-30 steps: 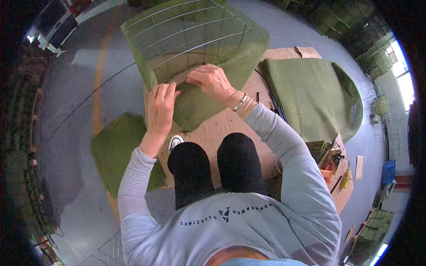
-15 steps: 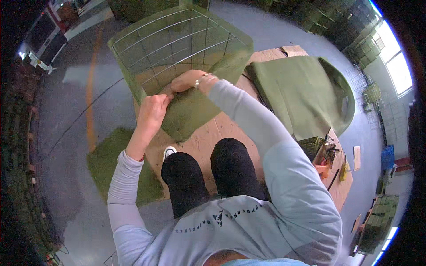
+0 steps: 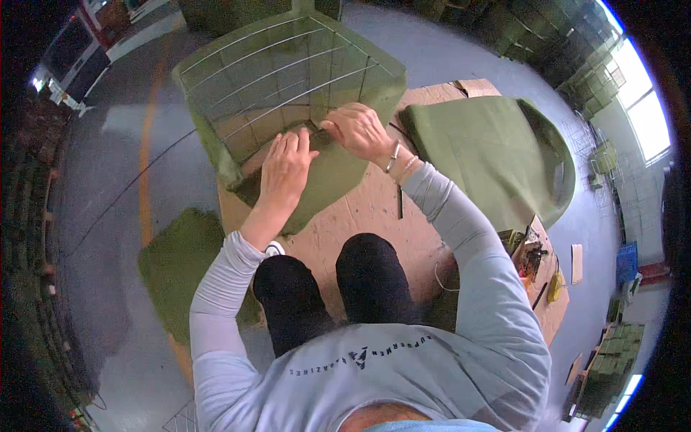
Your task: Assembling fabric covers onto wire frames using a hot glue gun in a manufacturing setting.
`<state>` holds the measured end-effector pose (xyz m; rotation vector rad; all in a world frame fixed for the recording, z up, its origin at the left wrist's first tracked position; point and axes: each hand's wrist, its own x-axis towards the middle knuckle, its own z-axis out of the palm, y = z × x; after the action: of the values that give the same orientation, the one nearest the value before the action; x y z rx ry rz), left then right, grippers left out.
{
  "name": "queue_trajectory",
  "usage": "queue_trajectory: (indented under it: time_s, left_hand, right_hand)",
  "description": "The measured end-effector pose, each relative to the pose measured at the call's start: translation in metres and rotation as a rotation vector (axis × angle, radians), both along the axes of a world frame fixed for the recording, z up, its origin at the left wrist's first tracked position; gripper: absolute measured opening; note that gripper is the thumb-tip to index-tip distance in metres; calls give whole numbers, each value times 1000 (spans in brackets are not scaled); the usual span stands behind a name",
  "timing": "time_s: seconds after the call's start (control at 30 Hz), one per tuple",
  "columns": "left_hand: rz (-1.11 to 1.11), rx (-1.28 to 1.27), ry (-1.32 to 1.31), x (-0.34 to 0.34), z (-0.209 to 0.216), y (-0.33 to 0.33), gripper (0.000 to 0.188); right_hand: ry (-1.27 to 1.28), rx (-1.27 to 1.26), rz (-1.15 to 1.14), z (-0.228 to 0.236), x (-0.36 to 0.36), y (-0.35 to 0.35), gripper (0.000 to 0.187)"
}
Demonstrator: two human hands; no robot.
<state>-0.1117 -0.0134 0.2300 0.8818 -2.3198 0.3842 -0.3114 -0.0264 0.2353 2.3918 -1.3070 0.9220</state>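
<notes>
In front of me stands a wire frame (image 3: 277,49) with green fabric (image 3: 345,169) around its sides, its mesh facing up toward me. My left hand (image 3: 285,169) lies flat with fingers stretched, resting on the fabric near the frame's near edge. To the right of it, my right hand (image 3: 360,133) bends its fingers over the fabric edge close to the near wires and seems to grip it. The fingertips are partly hidden. Fabric beside the left wrist is darker and folded over.
A cardboard sheet (image 3: 345,209) lies under my knees and the frame. On the right rests a second green fabric cover (image 3: 482,151). Green material (image 3: 183,273) is spread on the floor at left. Tools and a yellow item (image 3: 555,286) lie at the cardboard's right edge.
My hands have parted from their pinch together on the fabric edge. The right hand has moved right; the left has shifted right and flattened its fingers.
</notes>
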Motion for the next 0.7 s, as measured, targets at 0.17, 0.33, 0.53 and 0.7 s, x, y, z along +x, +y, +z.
queue_trajectory:
  time_s: [0.17, 0.33, 0.53, 0.7]
  left_hand:
    - [9, 457, -117, -18, 12, -26, 27]
    - [-139, 510, 21, -9, 7, -41, 29]
    - [-214, 880, 57, -10, 6, -58, 39]
    - [-46, 961, -3, -16, 28, -47, 37]
  right_hand:
    - [224, 396, -130, 12, -1, -21, 42]
    - [238, 394, 23, 4, -3, -41, 41]
    - [594, 770, 285, 4, 3, -86, 29]
    - [-470, 340, -93, 11, -3, -64, 24]
